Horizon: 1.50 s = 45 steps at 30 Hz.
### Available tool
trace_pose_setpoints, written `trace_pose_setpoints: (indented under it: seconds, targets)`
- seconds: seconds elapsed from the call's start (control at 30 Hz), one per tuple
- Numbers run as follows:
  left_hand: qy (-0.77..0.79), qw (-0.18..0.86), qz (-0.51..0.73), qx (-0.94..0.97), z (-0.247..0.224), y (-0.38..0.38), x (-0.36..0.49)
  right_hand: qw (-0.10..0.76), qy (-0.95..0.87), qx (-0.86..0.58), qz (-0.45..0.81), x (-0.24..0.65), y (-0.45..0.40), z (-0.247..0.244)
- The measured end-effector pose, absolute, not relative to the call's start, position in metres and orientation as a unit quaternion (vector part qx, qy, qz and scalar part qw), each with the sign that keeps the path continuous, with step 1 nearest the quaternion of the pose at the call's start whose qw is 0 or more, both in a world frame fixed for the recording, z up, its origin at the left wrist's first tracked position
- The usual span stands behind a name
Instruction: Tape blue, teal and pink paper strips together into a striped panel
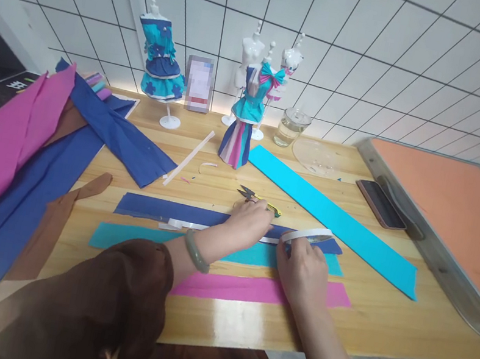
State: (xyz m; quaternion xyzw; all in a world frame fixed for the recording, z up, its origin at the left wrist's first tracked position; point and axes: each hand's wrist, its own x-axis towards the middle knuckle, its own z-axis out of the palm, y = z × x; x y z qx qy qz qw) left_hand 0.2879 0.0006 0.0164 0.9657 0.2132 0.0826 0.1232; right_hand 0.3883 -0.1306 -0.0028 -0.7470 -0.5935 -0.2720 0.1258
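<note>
My left hand (252,220), with a green bangle at its wrist, closes over the yellow-handled thread snips (274,208), whose dark blades point left. My right hand (303,268) grips a roll of white tape (308,235) by its edge. A length of the tape runs left along the lower edge of a navy strip (155,208), its far end loose and slightly bunched. Below lie a teal strip (127,238) and a magenta strip (221,287), both flat and partly covered by my arms.
Mini dress forms stand behind: one in a blue ruffled dress (157,56), another in a teal bow dress (251,104). A bright blue strip (331,211) slants right, near a phone (381,204) and a glass (290,131). Magenta fabric (2,156) and navy fabric (122,134) pile left.
</note>
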Motion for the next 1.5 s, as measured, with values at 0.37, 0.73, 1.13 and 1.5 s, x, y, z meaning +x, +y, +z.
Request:
trace_pose_setpoints:
  seconds: [0.37,0.73,1.13,1.5]
  targets:
    - [0.201,0.144,0.072,0.966,0.011,0.006,0.312,0.147,-0.609,-0.739,-0.248,0.393,-0.132,-0.004]
    - [0.163,0.106,0.117,0.974,0.000,0.008,0.307,0.119,-0.596,-0.754,-0.249,0.397,-0.128,-0.005]
    - [0.168,0.115,0.117,0.972,0.001,0.007,0.305,0.094,-0.563,-0.788,-0.229,0.395,-0.126,-0.005]
    - [0.163,0.114,0.125,0.972,-0.002,0.009,0.307,0.098,-0.555,-0.796,-0.222,0.398,-0.128,-0.010]
